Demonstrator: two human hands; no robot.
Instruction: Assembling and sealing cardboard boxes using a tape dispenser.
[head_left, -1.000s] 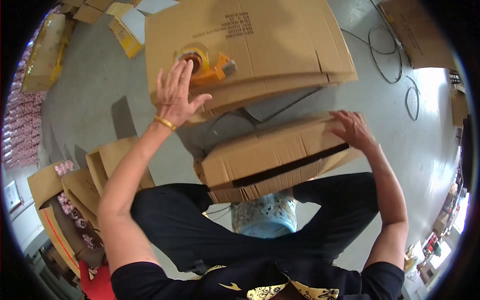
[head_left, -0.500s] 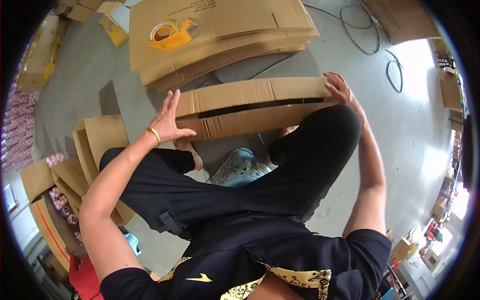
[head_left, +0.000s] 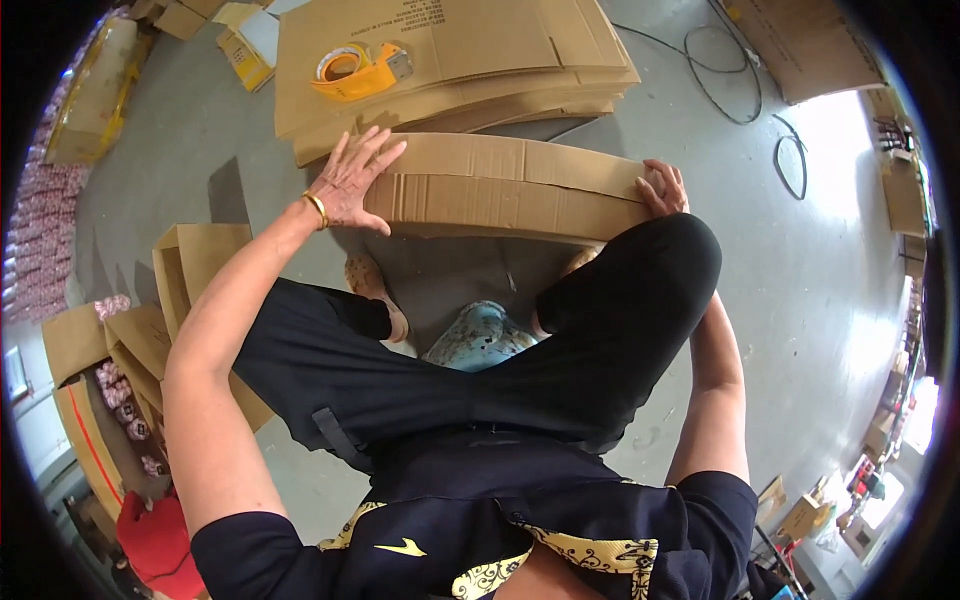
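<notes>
The carton (head_left: 510,178) is gripped at opposite ends by the left hand (head_left: 350,186) and right hand (head_left: 664,190). A tape dispenser (head_left: 362,82) is supported by stacked cardboard (head_left: 490,50).

Stacked flat cartons (head_left: 490,45) and a tape dispenser (head_left: 365,82) mark a packing workshop.

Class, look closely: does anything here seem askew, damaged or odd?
The cardboard stack looks askew: its near edges don't line up. The blue object near the picture's centre looks stained, with dark blotches.
</notes>
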